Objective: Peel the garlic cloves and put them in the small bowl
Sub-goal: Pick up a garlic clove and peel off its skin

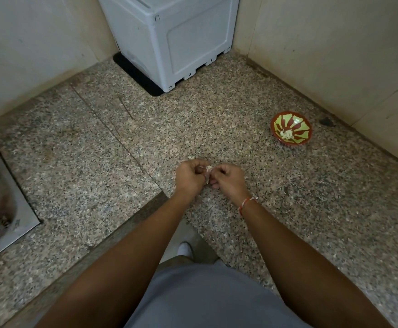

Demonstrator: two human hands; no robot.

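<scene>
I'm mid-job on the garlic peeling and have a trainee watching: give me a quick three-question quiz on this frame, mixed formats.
1. True or false: the small bowl on the granite countertop already holds some garlic.
2. Multiple choice: where is the garlic clove being worked on? A) lying on the countertop B) pinched between the left hand and right hand C) in the steel sink
3. Fill in: the bowl stands to the ____ of the hands, near the wall.

Key: 1 true, pale pieces lie at its bottom; 2 B, both hands' fingers curl round it above the counter; 3 right.
</scene>
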